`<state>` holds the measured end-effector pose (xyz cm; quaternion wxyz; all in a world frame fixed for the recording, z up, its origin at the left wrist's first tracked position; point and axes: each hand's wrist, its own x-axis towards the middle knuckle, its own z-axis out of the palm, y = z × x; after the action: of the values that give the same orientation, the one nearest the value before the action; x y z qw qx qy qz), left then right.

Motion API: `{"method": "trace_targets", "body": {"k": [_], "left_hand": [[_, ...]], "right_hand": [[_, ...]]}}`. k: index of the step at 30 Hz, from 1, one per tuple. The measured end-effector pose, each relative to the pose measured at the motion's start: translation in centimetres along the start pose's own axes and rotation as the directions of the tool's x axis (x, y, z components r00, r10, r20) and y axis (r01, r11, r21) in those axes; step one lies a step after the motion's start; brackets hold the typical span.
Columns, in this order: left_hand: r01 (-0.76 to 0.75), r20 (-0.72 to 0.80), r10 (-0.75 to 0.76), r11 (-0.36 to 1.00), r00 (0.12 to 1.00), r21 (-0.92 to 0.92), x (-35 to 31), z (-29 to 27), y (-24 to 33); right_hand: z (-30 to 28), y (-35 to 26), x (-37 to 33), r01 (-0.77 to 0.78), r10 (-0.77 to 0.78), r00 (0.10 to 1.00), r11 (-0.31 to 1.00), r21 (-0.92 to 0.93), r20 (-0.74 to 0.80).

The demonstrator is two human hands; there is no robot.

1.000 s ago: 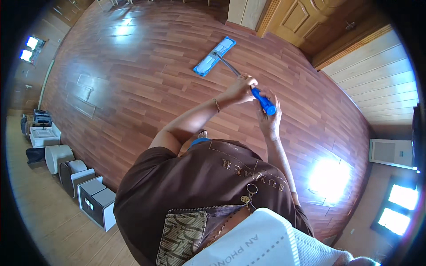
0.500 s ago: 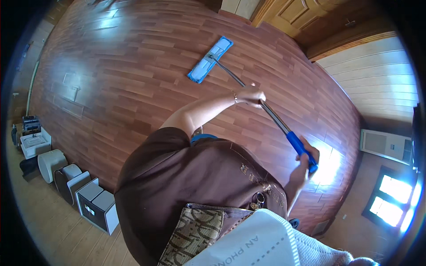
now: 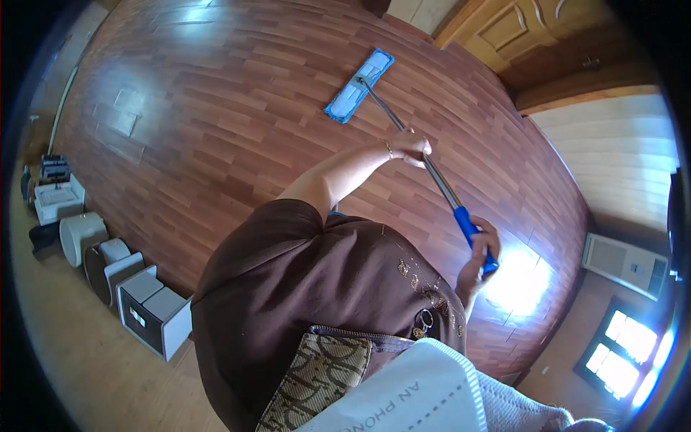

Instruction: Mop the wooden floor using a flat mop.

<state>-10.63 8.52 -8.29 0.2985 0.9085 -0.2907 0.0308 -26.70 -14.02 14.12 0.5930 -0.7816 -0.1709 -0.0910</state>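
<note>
Mop (image 3: 371,70), left fingers (image 3: 417,150) around pole (image 3: 441,180), right fingers (image 3: 487,232) around blue grip (image 3: 466,222)

We have left hand (image 3: 412,147) on silver metal pole (image 3: 443,183), right hand (image 3: 484,245) around blue cylindrical handle (image 3: 465,223); blue-fringed rectangular mop head (image 3: 349,99) on reddish-brown plank floor (image 3: 237,137).

Bright blue against red-brown

The mop head (image 3: 354,93) is pale blue, fringed in deeper blue; its pole (image 3: 441,181) is silvery grey, its grip (image 3: 466,224) strong blue. The floor (image 3: 216,144) repeats staggered planks in lighter and darker red-brown. The shirt (image 3: 288,281) is dark brown with gold decoration, its panel (image 3: 317,374) beige with a brown motif. The door (image 3: 500,32) is honey-brown, the bracelet (image 3: 389,149) gold.
</note>
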Motion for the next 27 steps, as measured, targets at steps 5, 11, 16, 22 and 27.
{"method": "trace_targets", "body": {"k": [5, 11, 16, 22, 27], "left_hand": [[0.215, -0.075, -0.208, 0.972, 0.975, 0.096, -5.9, 0.5, -3.8], [0.453, -0.263, -0.475, 0.88, 0.84, -0.142, -13.5, -0.3, -6.8], [0.653, -0.407, -0.603, 0.757, 0.686, -0.02, -19.2, -1.3, -3.1], [0.764, -0.573, -0.703, 0.616, 0.421, -0.194, -24.9, -1.6, 0.3], [0.762, -0.703, -0.654, 0.597, 0.281, -0.251, -28.6, -1.1, 5.6]], "right_hand": [[3.5, 0.8, -0.2, 0.1, -0.047, 0.934, 0.986, -0.131, 0.353], [6.2, 2.3, 2.0, 0.231, -0.181, 0.762, 0.973, -0.001, 0.622], [7.4, 1.8, 3.5, 0.208, -0.243, 0.551, 0.966, 0.15, 0.798], [9.3, 0.5, 6.4, 0.223, -0.381, 0.173, 0.913, 0.341, 0.908], [10.5, 0.1, 7.3, -0.013, -0.542, 0.157, 0.835, 0.55, 0.826]]}}
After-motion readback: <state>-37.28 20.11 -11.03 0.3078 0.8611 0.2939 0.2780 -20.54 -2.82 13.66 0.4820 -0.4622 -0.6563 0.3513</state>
